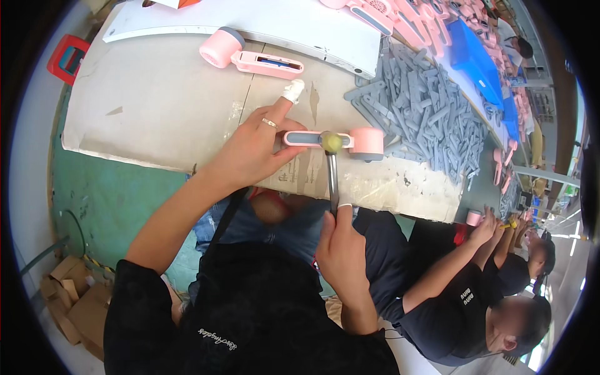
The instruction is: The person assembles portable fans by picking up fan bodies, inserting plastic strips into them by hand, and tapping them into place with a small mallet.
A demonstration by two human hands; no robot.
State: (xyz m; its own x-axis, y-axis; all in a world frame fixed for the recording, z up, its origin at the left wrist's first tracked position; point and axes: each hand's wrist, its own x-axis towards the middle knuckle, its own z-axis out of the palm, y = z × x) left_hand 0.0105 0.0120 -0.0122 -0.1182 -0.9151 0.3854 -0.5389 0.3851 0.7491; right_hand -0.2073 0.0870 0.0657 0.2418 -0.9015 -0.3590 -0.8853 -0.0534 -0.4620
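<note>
My left hand [250,147] steadies the handle end of a pink handheld fan [367,141] lying on a cardboard-covered table. Its thumb and fingers close round that end, while the index finger, tipped with a white wrap, points away. A grey strip [302,139] lies along the fan's handle. My right hand [342,247] grips the metal shaft of a hammer [332,178]. The hammer's yellowish head is over the handle near the round pink end and hides part of the strip; contact I cannot tell. Farther off lies another pink fan [265,63] with its handle slot uncovered.
A large pile of grey strips [425,112] covers the table's right side. Behind it are a blue bin [476,61] and many pink fans [406,22]. A white metal bar [250,26] runs along the back. Co-workers [462,306] sit close on the right. Cardboard boxes [78,306] stand at lower left.
</note>
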